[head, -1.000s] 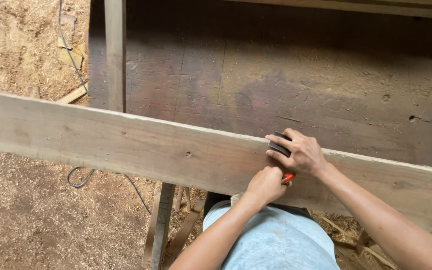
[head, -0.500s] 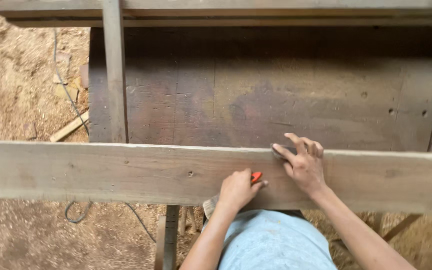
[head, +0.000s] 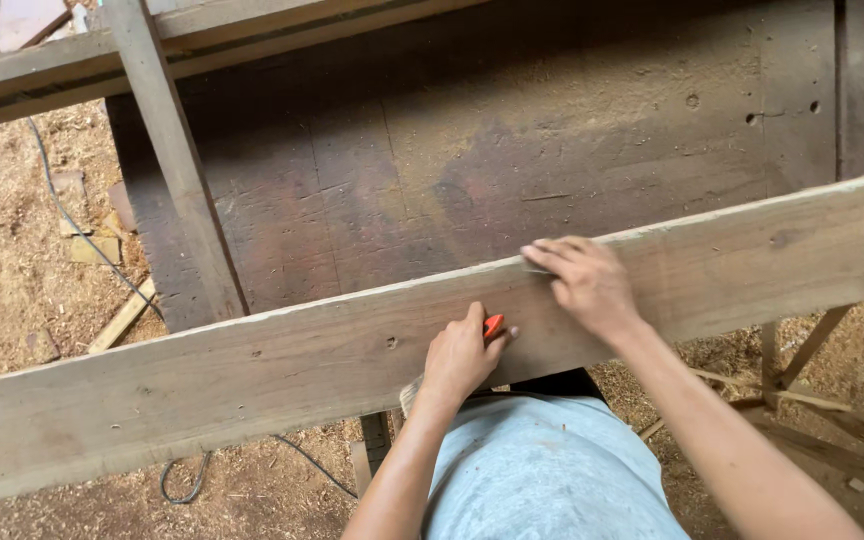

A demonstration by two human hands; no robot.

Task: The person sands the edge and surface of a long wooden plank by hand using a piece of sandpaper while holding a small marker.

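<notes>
At frame center, a left hand [head: 460, 358] grips a red tool [head: 493, 325] against a plank [head: 202, 385] while the right hand [head: 584, 282] lies flat, open.

Rough, matt grey wooden plank [head: 252, 380], dark worn wooden bench top [head: 472, 160], sawdust-strewn floor [head: 12, 250].

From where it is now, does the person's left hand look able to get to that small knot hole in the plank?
Probably yes. The left hand rests on the plank holding a red pencil-like tool, and the knot hole lies just to its left on bare wood, with nothing between them.
</notes>
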